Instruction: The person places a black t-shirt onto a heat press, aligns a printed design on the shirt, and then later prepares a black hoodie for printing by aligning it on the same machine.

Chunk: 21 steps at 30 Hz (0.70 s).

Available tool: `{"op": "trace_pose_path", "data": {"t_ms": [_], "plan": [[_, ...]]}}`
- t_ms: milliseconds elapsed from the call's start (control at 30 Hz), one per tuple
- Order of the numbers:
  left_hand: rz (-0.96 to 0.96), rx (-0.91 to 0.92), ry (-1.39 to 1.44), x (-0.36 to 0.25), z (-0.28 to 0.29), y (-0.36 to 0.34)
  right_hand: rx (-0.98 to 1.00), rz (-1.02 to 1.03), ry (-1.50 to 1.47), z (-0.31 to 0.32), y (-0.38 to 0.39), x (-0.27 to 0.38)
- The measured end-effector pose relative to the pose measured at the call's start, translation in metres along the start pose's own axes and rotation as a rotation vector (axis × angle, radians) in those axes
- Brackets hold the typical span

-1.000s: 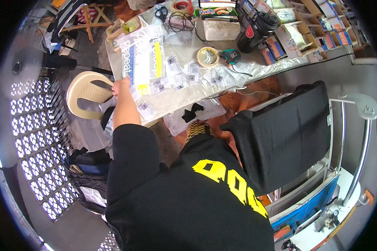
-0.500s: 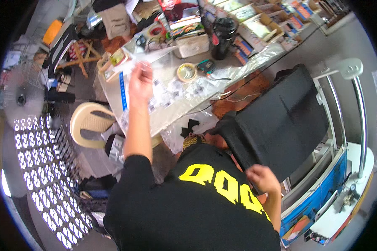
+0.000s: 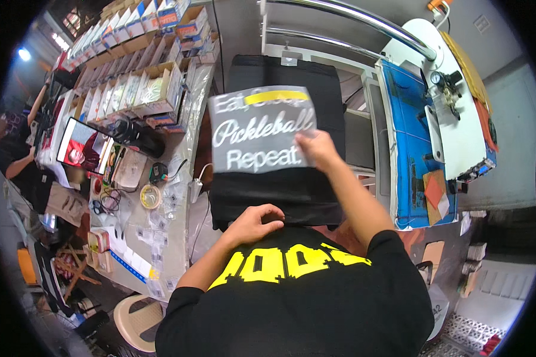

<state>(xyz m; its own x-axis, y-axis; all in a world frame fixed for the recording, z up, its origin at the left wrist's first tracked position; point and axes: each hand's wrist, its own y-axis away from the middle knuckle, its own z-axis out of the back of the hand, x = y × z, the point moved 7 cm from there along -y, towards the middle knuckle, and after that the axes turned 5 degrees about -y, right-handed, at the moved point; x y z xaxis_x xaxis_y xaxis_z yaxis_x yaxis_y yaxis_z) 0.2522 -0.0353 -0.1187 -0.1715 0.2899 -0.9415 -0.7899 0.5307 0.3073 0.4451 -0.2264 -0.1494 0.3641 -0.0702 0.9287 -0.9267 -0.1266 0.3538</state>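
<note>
In front of you is a thin, flat sheet (image 3: 259,128), roughly rectangular, greyish, with white lettering in script and plain type and a bright yellow strip along its top. It is over the upper part of the smooth black cloth (image 3: 274,196), which covers a broad, flat shape with rounded corners; you can't tell whether the sheet touches it. Beyond the cloth run shiny, round metal rails (image 3: 357,15), and to the right is a flat blue panel (image 3: 408,149).

Your right hand (image 3: 317,149) pinches the sheet by its lower right edge, the forearm slanting up and leftward from your sleeve. Your left hand (image 3: 253,224) is near the cloth's lower edge, back upward, fingers loosely curled and pointing right, the thumb apart from them. Nothing shows in its grasp; whether it touches the cloth is unclear.
</note>
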Motion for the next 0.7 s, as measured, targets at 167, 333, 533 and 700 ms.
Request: {"op": "trace_pose_path", "data": {"t_ms": [167,333,533,700], "plan": [[-0.355,-0.398,-0.576,-0.034,0.042,-0.019,-0.272,-0.079,0.184,0.083,-0.035,0.004],[-0.548,-0.620,-0.793,-0.060,0.085,-0.070,-0.196,-0.095,0.354,0.092,-0.057,0.013],[-0.395,-0.679,-1.067,-0.034,0.126,-0.151,-0.534,0.392,1.138,0.041,-0.010,0.086],[-0.132,-0.583,-1.209,-0.013,0.127,-0.180,-0.271,0.429,1.357,0.020,-0.008,0.009]]}}
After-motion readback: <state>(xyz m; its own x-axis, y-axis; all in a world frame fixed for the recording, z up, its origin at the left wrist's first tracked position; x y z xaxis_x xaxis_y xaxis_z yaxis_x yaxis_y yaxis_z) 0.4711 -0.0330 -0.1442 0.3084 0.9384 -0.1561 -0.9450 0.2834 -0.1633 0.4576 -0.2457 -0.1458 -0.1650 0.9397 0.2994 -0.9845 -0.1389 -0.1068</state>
